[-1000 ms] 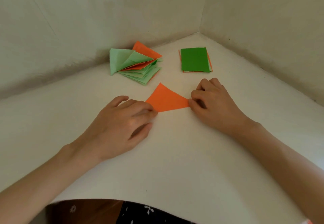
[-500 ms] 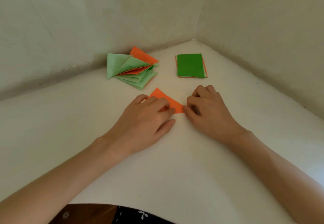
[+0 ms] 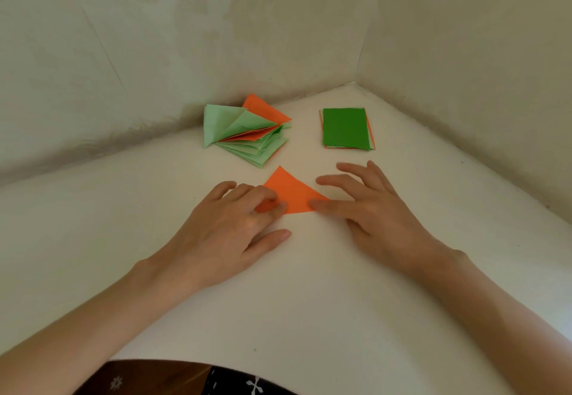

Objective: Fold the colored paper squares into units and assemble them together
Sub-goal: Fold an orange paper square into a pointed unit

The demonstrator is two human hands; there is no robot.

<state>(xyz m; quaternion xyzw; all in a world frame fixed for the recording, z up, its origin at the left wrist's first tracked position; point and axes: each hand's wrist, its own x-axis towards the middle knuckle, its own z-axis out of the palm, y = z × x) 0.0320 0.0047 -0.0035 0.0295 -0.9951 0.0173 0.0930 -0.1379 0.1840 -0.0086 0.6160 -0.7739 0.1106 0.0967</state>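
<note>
An orange paper triangle (image 3: 289, 195) is pressed flat on the tabletop (image 3: 309, 286) by the left hand (image 3: 229, 233) and right hand (image 3: 380, 212).

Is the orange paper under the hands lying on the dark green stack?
No: the orange paper lies on the white table, touched by the left hand and right hand, apart from the dark green stack.

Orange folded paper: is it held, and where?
Orange folded paper isn't gripped: left hand presses its left corner, right hand thumb touches its right corner.

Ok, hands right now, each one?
Left hand: open, fingertips pressing the orange paper.
Right hand: open, fingers spread, one fingertip on the paper's corner.
</note>
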